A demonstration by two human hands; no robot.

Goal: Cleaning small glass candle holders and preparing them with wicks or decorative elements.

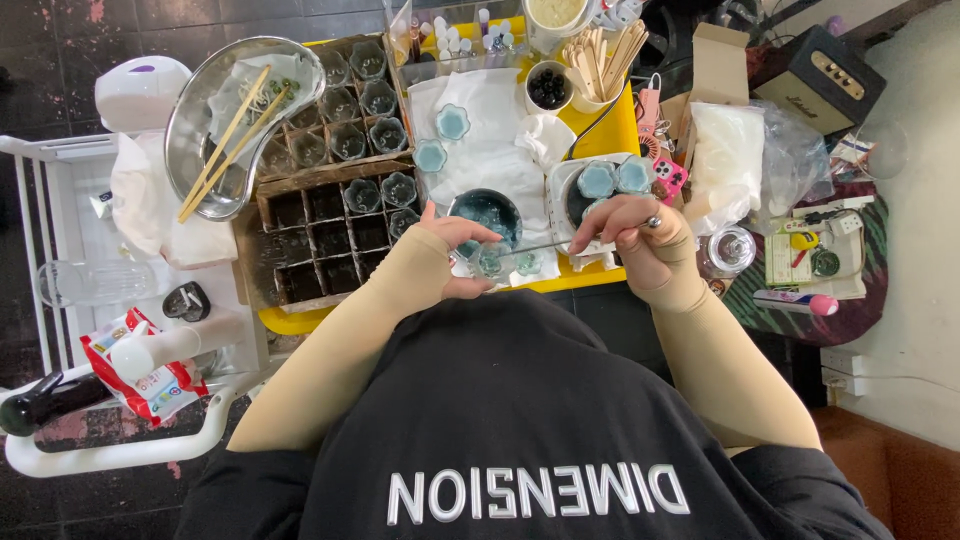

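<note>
- Your left hand [447,262] pinches a small glass cup [491,261] at the near edge of the yellow tray [612,128].
- Your right hand [640,240] grips a thin metal rod [545,245], whose tip reaches the cup.
- Just beyond sits a bowl [484,213] of blue-green liquid on white cloth [490,130].
- Left of it stands a divided box [330,235] of flower-shaped cups.
- Farther left, chopsticks [228,140] lie across a steel dish [195,120].

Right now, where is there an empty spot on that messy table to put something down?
Bare white cloth shows between the divided box of small glass cups and the cup of wooden sticks. A thin yellow table edge lies under the right hand. Around the left hand and the blue bowl it is crowded.
</note>
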